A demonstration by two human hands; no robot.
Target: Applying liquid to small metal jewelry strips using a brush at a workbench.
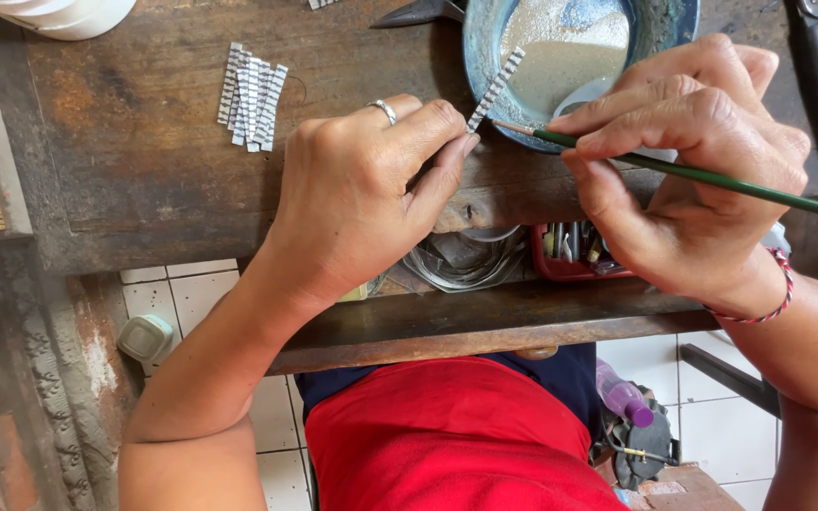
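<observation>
The left hand pinches a ridged metal strip over the blue bowl on the wooden desk, while the right hand grips a green-handled brush, its tip just beside the strip's lower end.

strip: silver, ridged | brush: green handle | bowl: blue, perhaps enamel | wristband: red-white
</observation>
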